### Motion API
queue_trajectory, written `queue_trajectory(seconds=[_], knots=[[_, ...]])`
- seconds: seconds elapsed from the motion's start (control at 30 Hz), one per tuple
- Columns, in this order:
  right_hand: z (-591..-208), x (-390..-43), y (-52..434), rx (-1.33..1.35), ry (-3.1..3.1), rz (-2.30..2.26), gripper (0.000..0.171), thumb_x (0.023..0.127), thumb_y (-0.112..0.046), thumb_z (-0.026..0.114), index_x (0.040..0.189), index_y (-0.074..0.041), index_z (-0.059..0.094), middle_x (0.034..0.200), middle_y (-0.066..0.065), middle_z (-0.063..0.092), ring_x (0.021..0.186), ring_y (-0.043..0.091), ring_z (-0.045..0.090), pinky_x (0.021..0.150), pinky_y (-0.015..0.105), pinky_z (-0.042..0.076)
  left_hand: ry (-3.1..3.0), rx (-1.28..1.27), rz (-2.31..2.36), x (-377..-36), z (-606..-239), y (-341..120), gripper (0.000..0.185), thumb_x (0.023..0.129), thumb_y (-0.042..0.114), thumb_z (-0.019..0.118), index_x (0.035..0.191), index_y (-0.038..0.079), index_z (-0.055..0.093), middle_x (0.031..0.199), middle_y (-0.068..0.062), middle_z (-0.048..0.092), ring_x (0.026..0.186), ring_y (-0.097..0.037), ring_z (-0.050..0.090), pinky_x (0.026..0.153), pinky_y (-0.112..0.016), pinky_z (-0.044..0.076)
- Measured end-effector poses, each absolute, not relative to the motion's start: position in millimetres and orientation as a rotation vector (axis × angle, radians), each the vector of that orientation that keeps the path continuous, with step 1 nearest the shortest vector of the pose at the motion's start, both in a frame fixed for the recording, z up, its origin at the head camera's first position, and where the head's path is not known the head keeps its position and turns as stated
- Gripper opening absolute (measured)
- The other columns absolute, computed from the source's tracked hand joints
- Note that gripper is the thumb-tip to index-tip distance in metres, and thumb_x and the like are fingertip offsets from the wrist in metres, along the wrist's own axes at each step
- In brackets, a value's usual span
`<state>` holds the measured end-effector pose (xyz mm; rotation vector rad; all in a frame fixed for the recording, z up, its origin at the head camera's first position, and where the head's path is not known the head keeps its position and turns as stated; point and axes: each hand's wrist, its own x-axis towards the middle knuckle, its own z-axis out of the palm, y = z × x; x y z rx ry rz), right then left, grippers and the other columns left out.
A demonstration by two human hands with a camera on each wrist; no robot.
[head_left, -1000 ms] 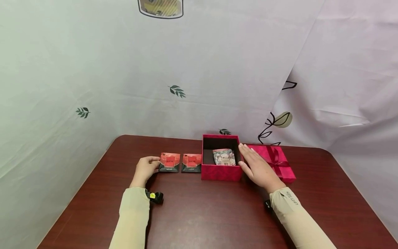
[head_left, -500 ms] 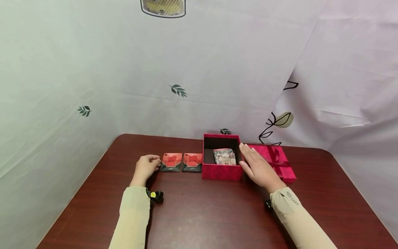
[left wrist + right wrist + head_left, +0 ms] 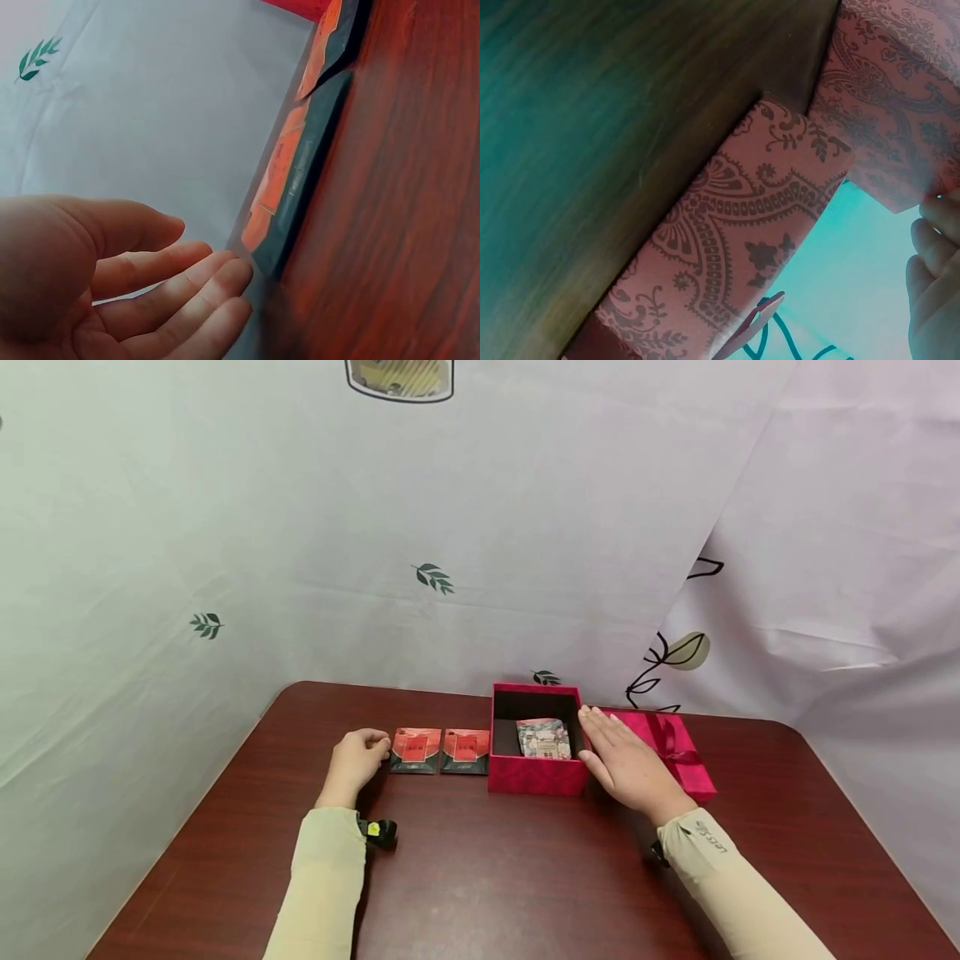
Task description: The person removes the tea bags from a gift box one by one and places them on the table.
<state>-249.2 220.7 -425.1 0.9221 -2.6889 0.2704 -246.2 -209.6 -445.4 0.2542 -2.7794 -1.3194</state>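
Two flat red-and-black sachets, the left sachet [image 3: 416,751] and the right sachet [image 3: 465,752], lie side by side on the table. My left hand [image 3: 356,764] is at the left sachet's outer edge; in the left wrist view its fingers bend loosely with nothing between them and the thumb. Just right of the sachets stands a lidless red box [image 3: 536,776] with a dark inside, holding patterned sachets [image 3: 544,740]. Straight fingers of my right hand [image 3: 622,764] lie along the box's right wall; the right wrist view shows fingertips at its patterned side.
The red box lid [image 3: 667,743] with a ribbon bow [image 3: 672,753] lies right of the box, partly behind my right hand. Dark reddish-brown tabletop [image 3: 480,877] spreads in front. A pale printed cloth [image 3: 480,527] hangs behind the table's far edge.
The left sachet has slid slightly right, narrowing the gap to the right sachet. My left fingers have come off its edge. My right hand stays against the box.
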Motion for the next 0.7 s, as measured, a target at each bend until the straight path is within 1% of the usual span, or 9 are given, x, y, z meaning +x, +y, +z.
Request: queue_trajectory(seconds=[0.13, 0.3, 0.4, 0.53, 0.7], knots=[[-426, -250, 221, 0.920, -2.690, 0.274, 0.065, 0.101, -0.030, 0.059, 0.153, 0.003, 0.039, 0.159, 0.018, 0.039, 0.147, 0.039, 0.033, 0.119, 0.052, 0.026, -2.784, 0.201, -1.262, -245, -440, -206, 0.032, 0.102, 0.017, 0.057, 0.124, -0.004, 0.066, 0.101, -0.017, 0.071, 0.091, -0.029, 0.066, 0.082, -0.047, 0.052], [-427, -250, 222, 0.916, -2.695, 0.278, 0.065, 0.101, -0.029, 0.059, 0.154, 0.003, 0.038, 0.159, 0.018, 0.038, 0.146, 0.040, 0.033, 0.119, 0.053, 0.027, -2.760, 0.155, -1.271, -243, -430, -196, 0.032, 0.102, 0.018, 0.057, 0.125, -0.002, 0.067, 0.105, -0.017, 0.070, 0.090, -0.030, 0.063, 0.079, -0.046, 0.052], [-427, -250, 221, 0.915, -2.693, 0.286, 0.065, 0.101, -0.028, 0.060, 0.154, 0.003, 0.038, 0.159, 0.019, 0.038, 0.146, 0.041, 0.034, 0.118, 0.054, 0.028, -2.736, 0.121, -1.301, -242, -425, -188, 0.032, 0.103, 0.018, 0.058, 0.126, -0.001, 0.067, 0.104, -0.017, 0.070, 0.088, -0.029, 0.064, 0.077, -0.044, 0.052], [-427, -250, 221, 0.911, -2.698, 0.302, 0.065, 0.101, -0.028, 0.060, 0.153, 0.004, 0.038, 0.159, 0.019, 0.038, 0.146, 0.041, 0.034, 0.118, 0.054, 0.028, -2.714, 0.036, -1.340, -239, -418, -177, 0.032, 0.103, 0.019, 0.058, 0.128, 0.000, 0.066, 0.106, -0.016, 0.070, 0.092, -0.029, 0.067, 0.080, -0.046, 0.054], [-428, -249, 221, 0.904, -2.706, 0.320, 0.065, 0.101, -0.027, 0.060, 0.153, 0.004, 0.038, 0.159, 0.019, 0.037, 0.146, 0.041, 0.033, 0.117, 0.055, 0.028, -2.697, -0.084, -1.339, -234, -407, -162, 0.031, 0.102, 0.020, 0.060, 0.128, 0.003, 0.067, 0.109, -0.013, 0.070, 0.100, -0.030, 0.066, 0.085, -0.049, 0.054]])
